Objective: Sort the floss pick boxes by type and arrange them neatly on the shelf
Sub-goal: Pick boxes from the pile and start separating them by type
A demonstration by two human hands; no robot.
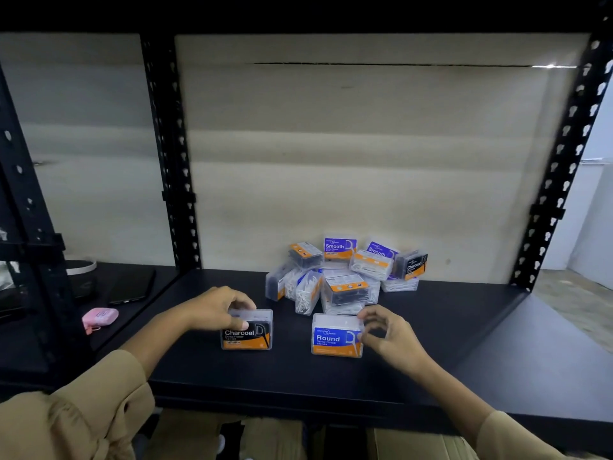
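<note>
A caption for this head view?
Left hand holds a Charcoal box, right hand a Round box, before the unsorted pile.

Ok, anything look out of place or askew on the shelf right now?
Yes: the pile of floss boxes behind is jumbled, with Smooth and Charcoal types mixed, several tilted or lying on their sides atop others. The Charcoal box in the left hand and the Round box at the right hand stand upright and apart.
</note>
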